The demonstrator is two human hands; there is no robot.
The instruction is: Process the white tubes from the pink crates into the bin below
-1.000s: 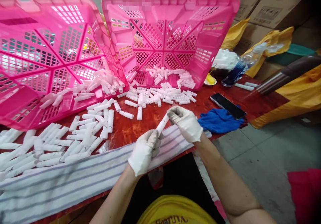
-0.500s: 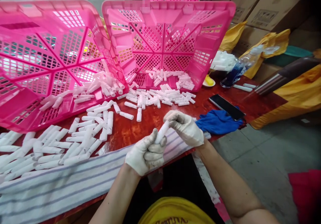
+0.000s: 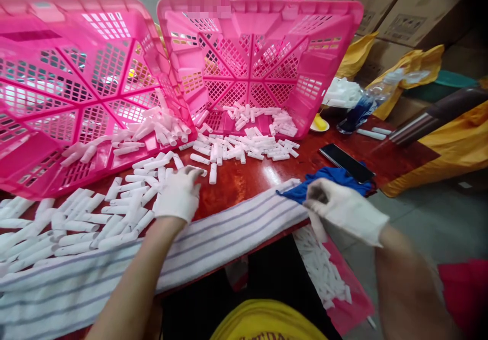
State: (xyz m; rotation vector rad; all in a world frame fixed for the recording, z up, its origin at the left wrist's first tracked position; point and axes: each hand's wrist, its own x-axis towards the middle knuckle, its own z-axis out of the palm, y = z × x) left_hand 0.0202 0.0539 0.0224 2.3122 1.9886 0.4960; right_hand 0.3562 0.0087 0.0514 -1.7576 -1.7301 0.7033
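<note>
My left hand (image 3: 177, 195), in a white glove, reaches over the table with its fingers curled at a short white tube (image 3: 203, 172); the palm side is hidden. Near the table's front edge, my gloved right hand (image 3: 343, 208) has its thumb and fingers pinched together. A second white tube (image 3: 318, 227) points down from those fingertips, slightly blurred. Below it, a pink container (image 3: 354, 302) holds many similar white tubes (image 3: 324, 269). Loose white tubes (image 3: 122, 208) lie heaped to the left of my left hand, and more (image 3: 236, 147) lie beyond it.
Two pink crates (image 3: 251, 81) lie tipped toward me with tubes inside. A striped towel (image 3: 229, 233) runs along the table's front edge. On the right are a blue cloth (image 3: 301, 192), a phone (image 3: 346, 162), a bottle (image 3: 358, 114) and a small yellow item (image 3: 321, 122). Cartons (image 3: 412, 14) stand behind.
My hands have parted from the one tube they held together. The left moved up and left to a tube on the table; the right moved right and down with a tube, above the pink container.
</note>
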